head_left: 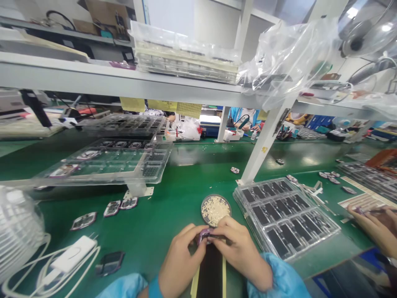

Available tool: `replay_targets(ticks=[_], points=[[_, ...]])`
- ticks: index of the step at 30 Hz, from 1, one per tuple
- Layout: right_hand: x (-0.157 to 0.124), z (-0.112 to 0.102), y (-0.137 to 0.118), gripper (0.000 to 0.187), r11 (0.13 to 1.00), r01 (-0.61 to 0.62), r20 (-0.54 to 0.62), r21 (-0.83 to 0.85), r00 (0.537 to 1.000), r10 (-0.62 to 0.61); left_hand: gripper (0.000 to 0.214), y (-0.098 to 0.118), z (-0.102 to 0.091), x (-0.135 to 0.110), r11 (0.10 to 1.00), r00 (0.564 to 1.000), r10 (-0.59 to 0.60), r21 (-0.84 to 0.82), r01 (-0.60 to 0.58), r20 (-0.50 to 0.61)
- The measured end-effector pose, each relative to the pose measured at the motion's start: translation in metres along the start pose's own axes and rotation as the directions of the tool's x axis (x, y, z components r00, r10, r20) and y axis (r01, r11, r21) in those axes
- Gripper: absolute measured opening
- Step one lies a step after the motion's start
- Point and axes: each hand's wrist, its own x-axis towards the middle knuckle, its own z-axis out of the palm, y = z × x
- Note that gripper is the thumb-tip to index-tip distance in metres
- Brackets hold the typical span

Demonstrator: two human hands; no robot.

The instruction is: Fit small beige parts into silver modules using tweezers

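Both my hands meet low in the middle of the view, over a dark strip with pale edges (pixel 211 269) lying on the green mat. My left hand (pixel 178 258) and my right hand (pixel 240 248) are closed together on a small purple-rimmed part (pixel 204 235), pinching it from both sides. Just beyond my fingers stands a round dish (pixel 216 209) filled with tiny pale pieces. Light blue sleeves cover both my wrists.
A clear tray of dark rectangular parts (pixel 283 217) lies to the right. Raised clear trays (pixel 105 163) stand at the left, with loose purple-rimmed parts (pixel 119 206) below them. A white charger with cables (pixel 72 254) lies near left. Another person's hand (pixel 374 225) works at far right.
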Motion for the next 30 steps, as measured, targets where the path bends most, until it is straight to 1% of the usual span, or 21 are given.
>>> replay_targets(ticks=[2, 5, 6, 7, 8, 9, 11, 12, 13, 15, 18, 21, 24, 26, 27, 28, 30], points=[[0.003, 0.0, -0.003, 0.01, 0.999, -0.032, 0.015, 0.014, 0.999, 0.032, 0.024, -0.001, 0.001, 0.0, 1.0, 1.0, -0.009, -0.012, 0.009, 0.002], [0.009, -0.001, -0.005, 0.019, 0.994, -0.091, 0.074, 0.065, 0.994, 0.086, 0.024, -0.003, 0.001, 0.002, 0.998, 0.999, -0.038, -0.04, 0.039, 0.007], [0.011, -0.002, -0.004, 0.022, 0.991, -0.103, 0.074, 0.085, 0.993, 0.097, 0.024, -0.003, 0.001, 0.003, 0.997, 0.998, -0.059, -0.05, 0.059, 0.003], [0.013, -0.003, -0.001, 0.026, 0.989, -0.116, 0.047, 0.095, 0.993, 0.112, 0.025, -0.004, 0.0, 0.004, 0.994, 0.996, -0.087, -0.064, 0.086, -0.002], [0.015, -0.006, 0.002, 0.029, 0.989, -0.129, -0.003, 0.077, 0.992, 0.13, 0.027, -0.004, -0.001, 0.006, 0.989, 0.993, -0.121, -0.081, 0.12, -0.007], [0.017, -0.009, 0.006, 0.03, 0.989, -0.145, -0.066, 0.027, 0.987, 0.147, 0.03, -0.004, -0.002, 0.008, 0.982, 0.987, -0.16, -0.102, 0.158, -0.008], [0.018, -0.014, 0.013, 0.027, 0.976, -0.186, -0.169, -0.117, 0.972, 0.165, 0.037, -0.003, -0.004, 0.011, 0.96, 0.972, -0.234, -0.155, 0.232, 0.006], [0.018, -0.016, 0.015, 0.025, 0.964, -0.201, -0.189, -0.173, 0.968, 0.168, 0.04, -0.003, -0.005, 0.012, 0.95, 0.966, -0.258, -0.181, 0.256, 0.015], [0.017, -0.017, 0.016, 0.022, 0.959, -0.204, -0.182, -0.2, 0.969, 0.168, 0.041, -0.003, -0.006, 0.013, 0.941, 0.963, -0.27, -0.203, 0.269, 0.025], [0.014, -0.014, 0.012, 0.014, 0.974, -0.171, -0.127, -0.148, 0.98, 0.153, 0.043, -0.005, -0.005, 0.013, 0.936, 0.963, -0.267, -0.228, 0.268, 0.039], [0.009, -0.004, 0.002, 0.02, 0.993, -0.111, -0.045, -0.038, 0.993, 0.109, 0.042, -0.008, -0.002, 0.012, 0.952, 0.971, -0.235, -0.192, 0.237, 0.035], [0.007, 0.003, -0.003, 0.013, 0.997, -0.075, -0.043, -0.016, 0.996, 0.074, 0.037, -0.01, 0.002, 0.009, 0.979, 0.984, -0.177, -0.104, 0.177, 0.008], [0.003, -0.002, -0.003, 0.016, 0.997, -0.072, -0.085, 0.001, 0.994, 0.072, 0.035, -0.014, 0.003, 0.011, 0.991, 0.992, -0.128, -0.034, 0.128, -0.008], [-0.005, -0.012, -0.002, 0.014, 0.995, -0.099, -0.136, 0.019, 0.986, 0.1, 0.038, -0.019, -0.004, 0.022, 0.992, 0.992, -0.123, 0.021, 0.123, -0.018], [-0.01, -0.016, -0.002, 0.016, 0.993, -0.113, -0.16, 0.033, 0.98, 0.116, 0.04, -0.023, -0.009, 0.033, 0.991, 0.992, -0.12, 0.065, 0.121, -0.026], [-0.016, -0.021, -0.002, 0.019, 0.991, -0.124, -0.178, 0.047, 0.975, 0.13, 0.041, -0.028, -0.017, 0.047, 0.986, 0.993, -0.116, 0.116, 0.119, -0.034], [-0.028, -0.027, -0.001, 0.025, 0.99, -0.126, -0.203, 0.067, 0.97, 0.137, 0.039, -0.041, -0.035, 0.084, 0.963, 0.994, -0.091, 0.247, 0.105, -0.066]])
